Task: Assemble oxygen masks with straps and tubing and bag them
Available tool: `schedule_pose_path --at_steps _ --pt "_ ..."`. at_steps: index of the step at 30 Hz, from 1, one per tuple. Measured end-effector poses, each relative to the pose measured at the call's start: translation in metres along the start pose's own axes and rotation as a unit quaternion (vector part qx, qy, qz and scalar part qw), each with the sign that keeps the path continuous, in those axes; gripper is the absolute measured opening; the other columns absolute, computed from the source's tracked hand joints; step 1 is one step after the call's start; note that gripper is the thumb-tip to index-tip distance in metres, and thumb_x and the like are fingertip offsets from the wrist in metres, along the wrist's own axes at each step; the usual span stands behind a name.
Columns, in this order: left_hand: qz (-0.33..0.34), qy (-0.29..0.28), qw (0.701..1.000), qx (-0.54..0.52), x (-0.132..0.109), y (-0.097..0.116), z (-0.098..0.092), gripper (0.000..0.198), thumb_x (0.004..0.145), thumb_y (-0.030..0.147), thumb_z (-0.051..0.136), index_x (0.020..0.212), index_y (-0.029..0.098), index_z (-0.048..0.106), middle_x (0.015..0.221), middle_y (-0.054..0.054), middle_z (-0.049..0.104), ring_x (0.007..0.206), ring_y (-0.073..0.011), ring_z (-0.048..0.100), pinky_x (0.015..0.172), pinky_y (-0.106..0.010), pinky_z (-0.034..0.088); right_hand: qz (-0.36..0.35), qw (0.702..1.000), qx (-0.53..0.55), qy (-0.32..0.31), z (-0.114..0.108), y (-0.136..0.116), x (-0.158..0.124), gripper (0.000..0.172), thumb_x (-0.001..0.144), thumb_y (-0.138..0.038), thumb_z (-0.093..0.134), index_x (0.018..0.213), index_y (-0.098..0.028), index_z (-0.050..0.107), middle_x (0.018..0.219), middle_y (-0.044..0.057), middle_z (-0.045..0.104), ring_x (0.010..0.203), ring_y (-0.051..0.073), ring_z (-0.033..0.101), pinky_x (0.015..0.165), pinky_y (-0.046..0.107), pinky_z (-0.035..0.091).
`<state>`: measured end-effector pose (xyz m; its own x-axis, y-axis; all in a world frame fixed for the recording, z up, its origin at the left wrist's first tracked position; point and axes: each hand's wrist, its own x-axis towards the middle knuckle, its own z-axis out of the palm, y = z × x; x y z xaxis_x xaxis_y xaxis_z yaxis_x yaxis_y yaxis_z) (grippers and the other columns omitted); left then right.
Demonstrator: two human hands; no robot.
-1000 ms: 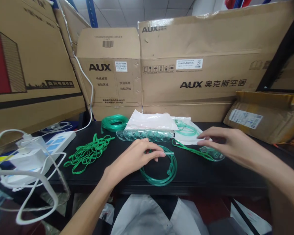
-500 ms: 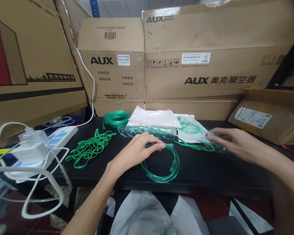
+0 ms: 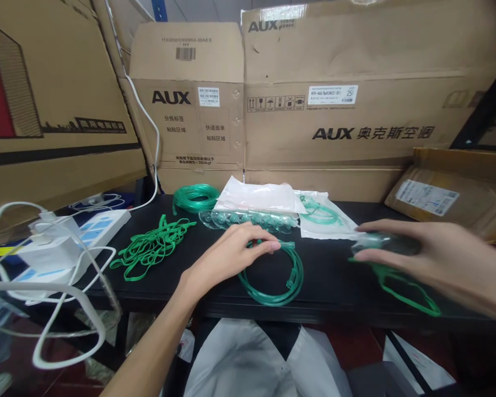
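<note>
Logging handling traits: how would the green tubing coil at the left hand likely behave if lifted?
The green tubing coil is probably springy rather than limp, as its loops hold a round shape. It looks light, being slim. With no tie visible, the loops may spread.

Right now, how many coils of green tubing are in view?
3: back coil, beyond the straps; near coil, held by the left hand; third coil, in or on the right white bag. Others may be hidden.
</note>
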<state>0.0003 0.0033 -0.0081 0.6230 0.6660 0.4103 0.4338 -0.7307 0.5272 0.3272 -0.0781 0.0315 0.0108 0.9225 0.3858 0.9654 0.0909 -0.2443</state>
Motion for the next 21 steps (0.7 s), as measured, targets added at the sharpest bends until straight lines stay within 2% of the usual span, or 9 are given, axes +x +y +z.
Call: schedule_pose_path --at_steps 1,3,6,11,16,21 --pt "0.001 -0.002 1.0 -0.001 0.0 0.0 0.0 0.025 0.104 0.04 0.058 0.104 0.027 0.078 0.101 0.005 0.077 0.102 -0.0159 0.065 0.091 -0.026 0.043 -0.001 0.999 0.02 -0.051 0.009 -0.013 0.006 0.056 0.073 -0.07 0.076 0.112 -0.03 0.081 0.098 0.01 0.083 0.086 0.038 0.076 0.074 0.045 0.055" --pt "0.001 -0.003 1.0 -0.004 0.0 -0.001 0.0 0.024 0.104 0.04 0.058 0.103 0.027 0.078 0.102 0.005 0.077 0.102 -0.016 0.065 0.092 -0.026 0.043 -0.018 0.993 0.059 -0.105 0.024 -0.033 0.015 0.058 0.073 -0.072 0.075 0.114 -0.031 0.08 0.103 0.007 0.082 0.091 0.036 0.074 0.078 0.043 0.055" --pt "-0.001 -0.001 1.0 -0.006 0.0 -0.002 0.0 0.023 0.103 0.04 0.059 0.103 0.027 0.078 0.103 0.005 0.077 0.103 -0.0158 0.065 0.092 -0.025 0.043 -0.052 0.981 0.105 -0.153 0.037 -0.046 0.019 0.059 0.078 -0.072 0.072 0.121 -0.032 0.076 0.113 0.003 0.08 0.095 0.031 0.072 0.08 0.037 0.054" --pt "-0.012 -0.004 1.0 -0.007 0.0 -0.002 0.001 0.021 0.103 0.04 0.06 0.105 0.029 0.078 0.104 0.006 0.076 0.103 -0.0148 0.065 0.091 -0.024 0.043 -0.066 0.977 0.121 -0.164 0.04 -0.048 0.015 0.064 0.081 -0.074 0.068 0.129 -0.032 0.072 0.115 0.004 0.078 0.101 0.032 0.071 0.084 0.039 0.053" --pt "-0.018 -0.007 1.0 0.004 -0.001 -0.001 0.002 0.022 0.103 0.042 0.059 0.106 0.03 0.077 0.105 0.005 0.075 0.102 -0.0167 0.063 0.091 -0.026 0.043 -0.086 0.974 0.132 -0.162 0.042 -0.051 0.014 0.057 0.087 -0.069 0.065 0.133 -0.035 0.07 0.133 0.004 0.073 0.125 0.036 0.063 0.102 0.044 0.049" --pt "-0.015 -0.021 1.0 0.01 0.0 0.002 0.006 0.027 0.103 0.047 0.057 0.107 0.03 0.077 0.102 0.004 0.073 0.106 -0.0189 0.059 0.103 -0.033 0.038 -0.104 0.968 0.146 -0.174 0.043 -0.055 0.014 0.055 0.094 -0.068 0.057 0.137 -0.035 0.067 0.139 0.002 0.07 0.131 0.032 0.06 0.108 0.043 0.046"
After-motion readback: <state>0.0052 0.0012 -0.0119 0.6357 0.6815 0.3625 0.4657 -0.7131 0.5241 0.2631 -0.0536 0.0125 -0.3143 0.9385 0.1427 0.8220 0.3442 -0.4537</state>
